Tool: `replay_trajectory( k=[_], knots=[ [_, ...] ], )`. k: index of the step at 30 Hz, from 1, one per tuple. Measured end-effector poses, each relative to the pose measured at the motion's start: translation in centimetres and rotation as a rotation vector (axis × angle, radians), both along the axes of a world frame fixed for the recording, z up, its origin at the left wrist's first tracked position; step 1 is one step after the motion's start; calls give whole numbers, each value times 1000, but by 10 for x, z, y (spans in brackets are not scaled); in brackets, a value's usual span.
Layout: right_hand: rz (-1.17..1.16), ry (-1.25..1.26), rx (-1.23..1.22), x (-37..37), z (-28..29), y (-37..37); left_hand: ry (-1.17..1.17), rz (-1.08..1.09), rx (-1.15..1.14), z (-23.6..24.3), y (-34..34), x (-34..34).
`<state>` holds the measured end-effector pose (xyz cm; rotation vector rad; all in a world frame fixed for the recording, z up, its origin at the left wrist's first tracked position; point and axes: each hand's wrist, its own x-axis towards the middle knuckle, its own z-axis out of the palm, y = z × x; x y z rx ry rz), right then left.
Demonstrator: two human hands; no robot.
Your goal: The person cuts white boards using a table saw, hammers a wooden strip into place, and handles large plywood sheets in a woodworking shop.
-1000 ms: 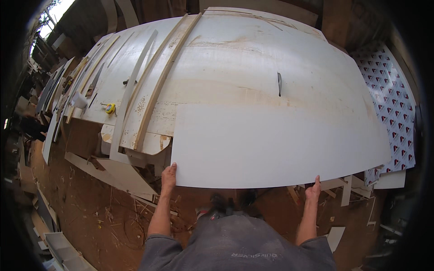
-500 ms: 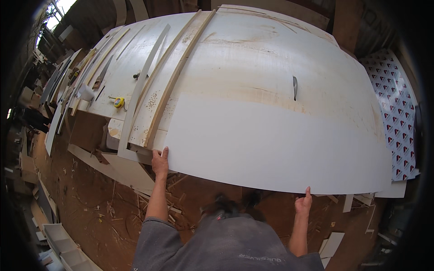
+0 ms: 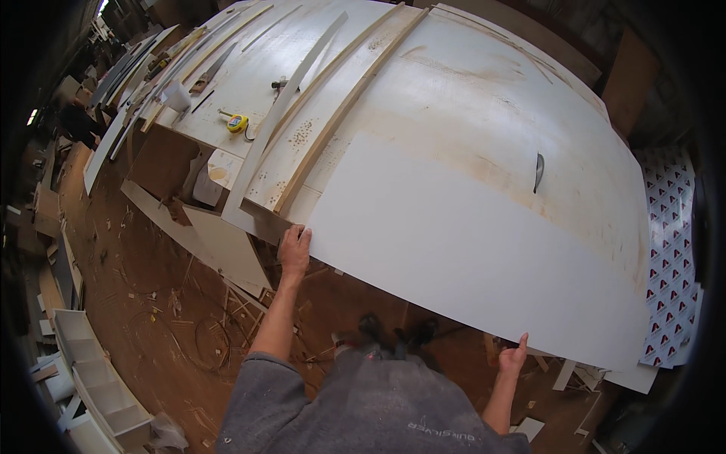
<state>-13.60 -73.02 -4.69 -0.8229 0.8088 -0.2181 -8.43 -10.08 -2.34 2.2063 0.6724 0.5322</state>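
Your left hand (image 3: pixel 294 253) and the white panel (image 3: pixel 469 250) have shifted since a second ago: the panel's near left corner now sits closer to the end of the wooden strip (image 3: pixel 352 106), and the whole view has turned. You have the panel lying flat on the near side of the counter (image 3: pixel 469 83), its near edge facing you. Your left hand grasps that near left corner, thumb at the edge and fingers curled beside it. Your right hand (image 3: pixel 512 359) grips the near edge farther along, thumb raised against it; the other fingers are partly hidden, so you cannot tell how tightly they close. Beyond the panel, a slim dark object (image 3: pixel 538 172) rests on the counter. To your left, past a long pale strip (image 3: pixel 283 117), lies a yellow tape measure (image 3: pixel 237 123). Off to your right hangs a patterned sheet (image 3: pixel 669 257); scraps litter the brown floor (image 3: pixel 166 280).
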Motion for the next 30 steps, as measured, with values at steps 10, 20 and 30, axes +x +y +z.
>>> replay_trajectory(
  k=[10,20,30],
  knots=[
    [-9,93,-60,-2,2,4,34,-115,-58,67,46,-16],
    [1,41,-81,1,-3,5,495,166,405,93,170,49],
    [-43,-4,-34,0,5,12,189,27,376,79,111,-13]
  ],
)
